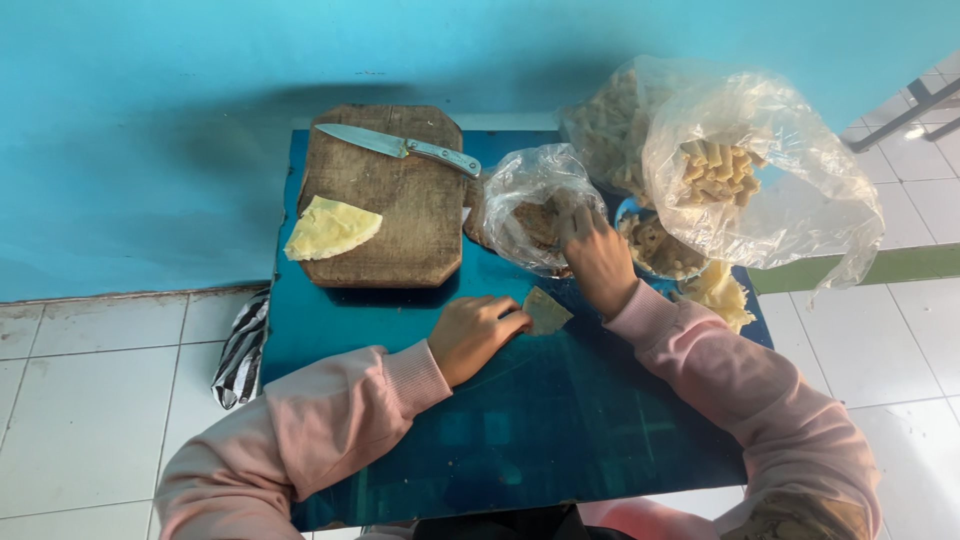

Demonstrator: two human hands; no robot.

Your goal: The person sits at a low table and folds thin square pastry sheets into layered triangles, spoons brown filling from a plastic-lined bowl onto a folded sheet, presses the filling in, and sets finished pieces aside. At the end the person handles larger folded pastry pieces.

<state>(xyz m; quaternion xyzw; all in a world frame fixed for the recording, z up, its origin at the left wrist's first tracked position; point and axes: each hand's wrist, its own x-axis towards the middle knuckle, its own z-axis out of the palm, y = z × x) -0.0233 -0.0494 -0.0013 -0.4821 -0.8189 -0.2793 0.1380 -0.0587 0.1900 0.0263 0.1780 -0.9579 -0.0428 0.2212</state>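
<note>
The left hand (478, 333) rests on the blue table (560, 430) w/ its fingers curled down on a small thin wedge of wrapper (546, 311). The fingertips press the wedge's left edge, prob. to keep it flat and stop it sliding on the shiny top. The wedge sticks out to the right of the hand, touching it, and lies just below the other wrist.

The right hand (597, 258) reaches up and into a small clear bag (530, 205). Its fingers go into the bag's open mouth, so I can't tell if they pinch anything or are loose. The bag has brownish stuff inside; too blurry to say what it is. The bag sits close above the wedge, I think so the hand only needs a short trip.

A wood cutting board (400, 215) sits at the back left of the table, apart from both hands. A yellow wedge of dough sheet (330, 229) lies on the board's left edge, hanging off a bit. A knife (398, 146) lies across the board's top, blade pointing left, handle to the right, near the small bag.

At the back right is a big clear bag (790, 200) w/ rolled sticks (718, 170) inside, pale and stacked. More rolls sit in a bowl (628, 210) under it. A pile of yellow sheets (720, 292) lies just right of the right wrist. A striped cloth (240, 350) hangs off the table's left side.
</note>
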